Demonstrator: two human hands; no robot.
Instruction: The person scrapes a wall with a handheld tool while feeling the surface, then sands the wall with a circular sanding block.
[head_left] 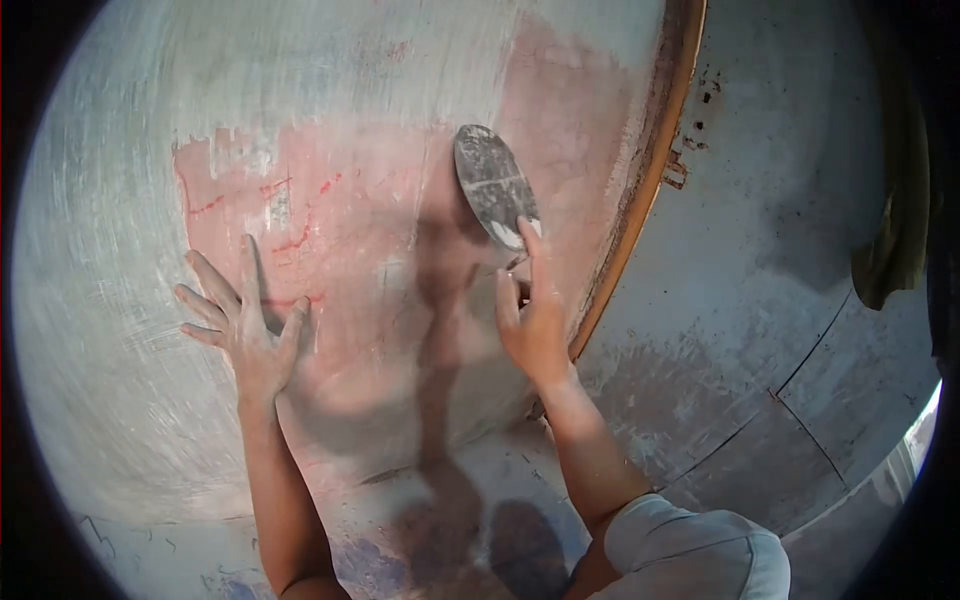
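Observation:
My right hand [533, 320] grips a trowel [497, 185] with a rounded, plaster-smeared metal blade, its index finger stretched along the lower end of the blade. The blade points up and slightly left in front of the pink-plastered patch [350, 230] of the wall, and its shadow falls just beside it. Further left, my left hand [250, 325] has its fingers spread over the left border of that patch, near some red marks; nothing is in it. Most of the trowel's handle is hidden inside my right hand.
Right of the patch, a rusty-brown wooden edge [640, 220] runs down at a slant. Beyond it is a grey wall [740, 270] with cracks and small holes. A dark olive cloth [893, 230] hangs at the far right. Scuffed floor [370, 515] shows below.

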